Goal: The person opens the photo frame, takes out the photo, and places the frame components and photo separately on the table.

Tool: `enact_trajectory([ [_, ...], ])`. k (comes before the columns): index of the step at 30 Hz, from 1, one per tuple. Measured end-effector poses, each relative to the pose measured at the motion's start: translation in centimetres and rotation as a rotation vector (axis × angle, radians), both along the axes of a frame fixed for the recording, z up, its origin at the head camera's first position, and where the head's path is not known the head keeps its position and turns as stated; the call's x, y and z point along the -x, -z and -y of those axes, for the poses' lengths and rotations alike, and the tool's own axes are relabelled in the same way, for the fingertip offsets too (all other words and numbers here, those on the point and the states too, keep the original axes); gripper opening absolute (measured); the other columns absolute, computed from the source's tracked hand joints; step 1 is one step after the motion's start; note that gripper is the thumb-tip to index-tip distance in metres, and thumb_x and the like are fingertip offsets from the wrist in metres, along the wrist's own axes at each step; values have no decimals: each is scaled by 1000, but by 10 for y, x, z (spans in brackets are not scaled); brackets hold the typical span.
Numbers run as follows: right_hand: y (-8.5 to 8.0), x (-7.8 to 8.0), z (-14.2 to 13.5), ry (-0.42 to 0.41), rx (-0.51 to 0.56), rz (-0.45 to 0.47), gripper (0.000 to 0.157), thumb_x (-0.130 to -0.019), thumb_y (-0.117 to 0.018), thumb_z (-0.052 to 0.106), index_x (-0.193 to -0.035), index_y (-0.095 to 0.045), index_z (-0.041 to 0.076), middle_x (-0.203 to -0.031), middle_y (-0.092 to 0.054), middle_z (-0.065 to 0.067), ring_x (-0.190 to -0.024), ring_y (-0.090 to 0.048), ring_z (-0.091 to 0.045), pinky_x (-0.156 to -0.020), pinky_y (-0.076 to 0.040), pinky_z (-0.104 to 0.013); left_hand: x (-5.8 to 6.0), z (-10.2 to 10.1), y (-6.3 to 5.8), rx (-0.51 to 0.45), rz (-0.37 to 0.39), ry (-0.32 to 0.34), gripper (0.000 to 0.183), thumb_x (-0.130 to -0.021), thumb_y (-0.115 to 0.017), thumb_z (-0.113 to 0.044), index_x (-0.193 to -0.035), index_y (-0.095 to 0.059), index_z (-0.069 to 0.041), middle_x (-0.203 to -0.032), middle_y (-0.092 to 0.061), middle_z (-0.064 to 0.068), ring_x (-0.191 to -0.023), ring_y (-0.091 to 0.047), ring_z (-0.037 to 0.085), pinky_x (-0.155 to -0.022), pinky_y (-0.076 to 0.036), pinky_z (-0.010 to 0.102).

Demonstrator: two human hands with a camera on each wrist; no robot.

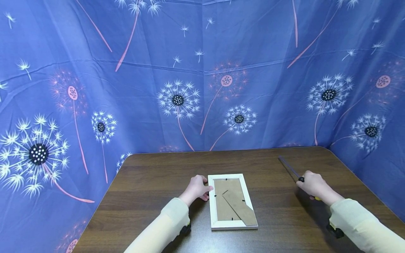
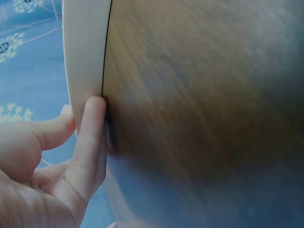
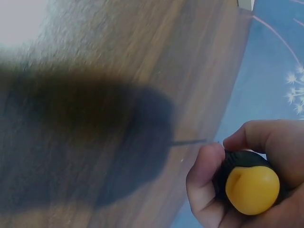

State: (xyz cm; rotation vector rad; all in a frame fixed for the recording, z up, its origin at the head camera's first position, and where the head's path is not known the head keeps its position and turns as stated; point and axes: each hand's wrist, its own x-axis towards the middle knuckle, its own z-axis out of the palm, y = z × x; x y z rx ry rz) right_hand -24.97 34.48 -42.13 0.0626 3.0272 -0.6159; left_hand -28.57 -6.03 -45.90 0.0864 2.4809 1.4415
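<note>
A white picture frame lies face down on the table, its brown backing board held by small dark tabs. A brown easel stand lies against the backing toward the lower right corner. At the frame's left edge, my left hand has its thumb on the rim and its fingers along the side wall. Off to the right, my right hand grips a screwdriver, whose long shaft points forward and left. The yellow handle end shows in the right wrist view, with black around it.
Beneath both hands is a brown wood-grain table with rounded far corners. Blue cloth printed with dandelions hangs behind it and along both sides. A dark shadow of the right hand and screwdriver falls on the tabletop.
</note>
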Motion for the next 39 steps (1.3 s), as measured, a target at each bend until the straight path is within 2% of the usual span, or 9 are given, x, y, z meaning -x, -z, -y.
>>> enact_trajectory([
  [4,-5,-3,8,-17,3,-9,23,-84,-51,12,-83,-41,-8,-62,-47,-12,-39,-55,-15,-39,-49,-29,0,0,1,5,0,-1,37,-85,-67,-3,-116,-52,12,-60,-63,17,-46,-64,23,-44,-57,32],
  [10,-11,-9,21,-24,36,-40,22,-83,-52,13,-88,-42,-6,-53,-50,-7,-38,-52,-14,-36,-46,-29,-1,0,2,7,0,1,35,-85,-68,-2,-114,-53,12,-60,-63,17,-45,-63,21,-44,-56,31],
  [15,-16,-12,30,-27,31,-77,23,-81,-52,15,-92,-43,-4,-55,-51,-7,-37,-51,-14,-35,-44,-31,-1,0,1,1,-3,7,34,-85,-67,-2,-113,-53,12,-59,-63,17,-44,-62,20,-43,-56,31],
  [22,-23,-13,38,-52,5,-97,24,-87,-56,18,-93,-45,-3,-63,-50,-7,-45,-51,-16,-38,-41,-30,-1,0,2,0,-12,14,33,-86,-67,-2,-112,-53,11,-59,-63,16,-44,-62,20,-43,-56,31],
  [28,-30,-12,44,-81,-41,-198,26,-83,-65,24,-85,-53,0,-68,-52,-6,-59,-48,-20,-43,-37,-33,0,0,3,6,-11,16,35,-86,-67,-3,-114,-53,12,-58,-62,16,-44,-62,20,-43,-56,31],
  [33,-38,-14,49,-91,-54,-218,24,-83,-65,28,-78,-59,5,-64,-50,-3,-57,-45,-19,-40,-32,-32,1,1,3,17,-10,18,38,-86,-67,-4,-117,-53,12,-58,-63,16,-44,-63,21,-43,-56,30],
  [35,-41,-14,51,-104,-60,-219,27,-84,-65,30,-70,-57,8,-59,-44,1,-53,-41,-16,-40,-28,-29,1,1,3,19,-10,17,38,-86,-67,-4,-117,-52,12,-58,-63,16,-44,-63,21,-43,-56,30],
  [39,-48,-15,54,-124,-59,-220,41,-85,-65,33,-56,-43,15,-52,-31,7,-46,-32,-10,-39,-23,-24,1,0,2,17,-9,14,38,-86,-67,-4,-117,-52,12,-59,-63,16,-45,-63,22,-43,-56,31],
])
